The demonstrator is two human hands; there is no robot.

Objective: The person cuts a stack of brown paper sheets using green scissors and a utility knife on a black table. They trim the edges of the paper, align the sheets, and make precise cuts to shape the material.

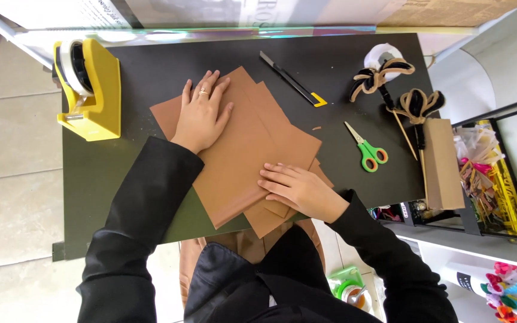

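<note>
Paper (243,149), brown and layered, lies pinned under the flat, open left hand (201,113) to steady it; right hand (297,188), fingers extended, presses a fold beside it.

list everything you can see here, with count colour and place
brown paper sheets: several, overlapping, brown, table centre under both hands
table: one, black, centre
tape dispenser: one, yellow, table's left end
utility knife: one, black with yellow tip, beyond the paper
scissors: one pair, green and orange handles, right of the paper
pipe-cleaner bows on sticks: two, black and tan, table's right end
cardboard box: one, brown, right edge
shelf rack: one, holding colourful craft supplies, far right
left hand: flat on the paper, ring on one finger
right hand: pressing the paper's near edge
</note>
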